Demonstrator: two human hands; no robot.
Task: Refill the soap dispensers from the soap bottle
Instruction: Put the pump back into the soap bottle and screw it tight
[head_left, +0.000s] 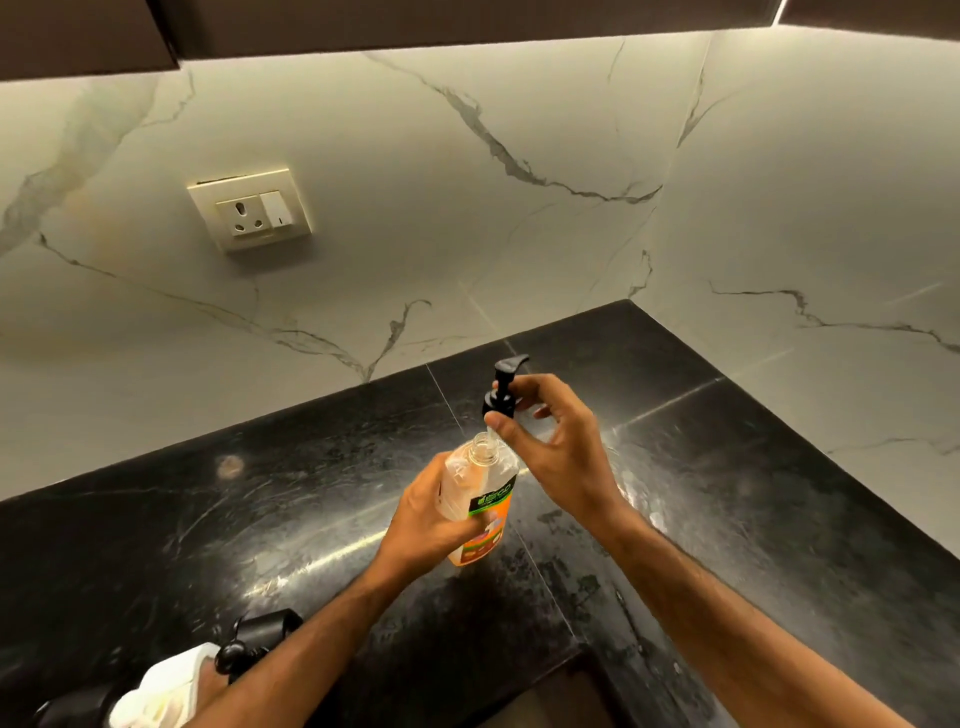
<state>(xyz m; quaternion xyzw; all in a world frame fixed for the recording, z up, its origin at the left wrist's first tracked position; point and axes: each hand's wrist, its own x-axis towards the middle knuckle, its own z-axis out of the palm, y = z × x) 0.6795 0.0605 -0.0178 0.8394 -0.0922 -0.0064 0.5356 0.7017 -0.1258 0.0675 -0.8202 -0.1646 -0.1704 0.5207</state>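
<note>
A clear soap dispenser bottle (480, 499) with an orange and green label stands on the black stone counter (260, 519). My left hand (426, 519) grips its body from the left side. The bottle's neck is uncovered. My right hand (550, 441) pinches the black pump head (503, 389), which is lifted just above the neck, its clear tube still reaching down into the opening. A little orange liquid shows at the bottle's bottom.
A marble wall with a power socket (252, 213) rises behind the counter, which ends in a corner at the right. At the lower left a black object (260, 636) and a white cloth-like thing (166, 680) lie near my left forearm. A dark recess (550, 696) opens at the bottom.
</note>
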